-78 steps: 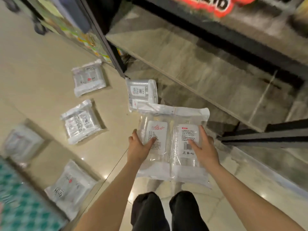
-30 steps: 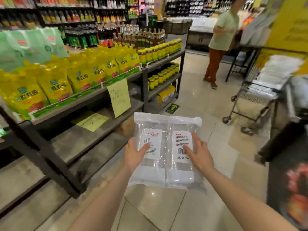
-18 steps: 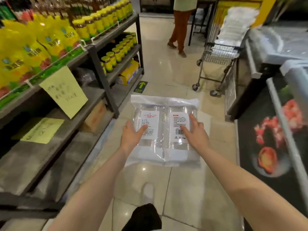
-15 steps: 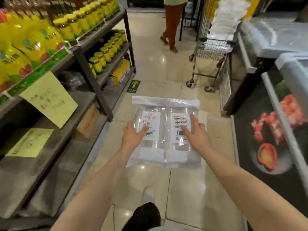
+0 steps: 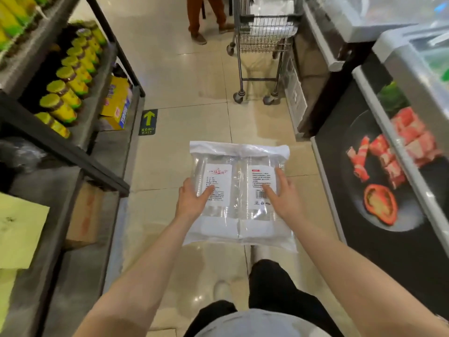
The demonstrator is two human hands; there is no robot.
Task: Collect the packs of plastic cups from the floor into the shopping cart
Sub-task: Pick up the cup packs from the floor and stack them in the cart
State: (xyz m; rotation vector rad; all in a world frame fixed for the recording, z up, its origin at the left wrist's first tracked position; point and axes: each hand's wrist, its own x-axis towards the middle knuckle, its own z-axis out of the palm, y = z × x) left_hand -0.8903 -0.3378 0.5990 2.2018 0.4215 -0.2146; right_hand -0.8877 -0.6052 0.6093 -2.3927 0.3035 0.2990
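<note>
Hands, left point(image 5: 192, 203) and right point(image 5: 283, 198), grip cup pack point(image 5: 239, 229) by its sides; open aisle reaches shopping cart point(image 5: 263, 35).

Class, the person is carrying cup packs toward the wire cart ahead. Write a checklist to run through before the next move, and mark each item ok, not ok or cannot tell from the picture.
1. Left hand grips the clear plastic packs of cups: ok.
2. Right hand grips the packs on the other side: ok.
3. Packs held level, not sagging: ok.
4. Tiled floor between the person and the wire shopping cart free of obstacles: ok.
5. Bystander in brown trousers stands clear of the cart: cannot tell.
6. Room left in the cart's basket: cannot tell.
</note>
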